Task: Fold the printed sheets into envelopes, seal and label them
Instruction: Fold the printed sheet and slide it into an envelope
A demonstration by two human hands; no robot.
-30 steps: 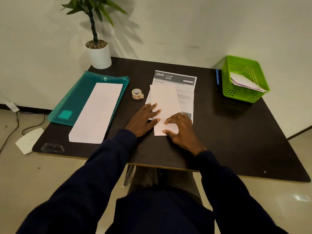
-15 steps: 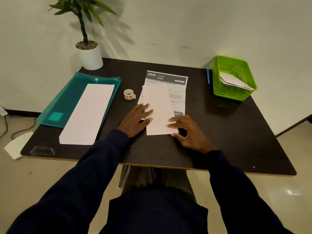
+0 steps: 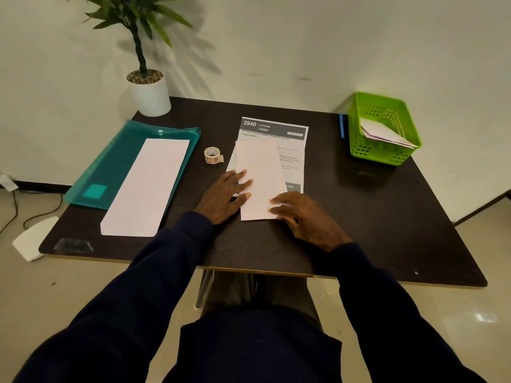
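Note:
A printed sheet [image 3: 293, 139] headed "2940 KITCHEN" lies at the table's middle. Its left part is folded over, showing a blank white flap [image 3: 260, 175] on top. My left hand [image 3: 224, 196] lies flat with spread fingers on the flap's left edge. My right hand [image 3: 304, 218] presses its fingertips on the flap's near right corner. A small roll of labels [image 3: 212, 155] stands just left of the sheet. A stack of blank white paper [image 3: 149, 186] rests on a teal plastic folder [image 3: 116, 164] at the left.
A green basket [image 3: 387, 153] with folded papers stands at the back right, a blue pen [image 3: 342, 128] beside it. A potted plant [image 3: 149, 89] stands at the back left corner. The dark table [image 3: 373, 217] has its near edge just below my wrists.
My right hand slid from the flap's near middle out to its right edge, then back onto the near right corner. The left hand stayed in place. The camera view shifted.

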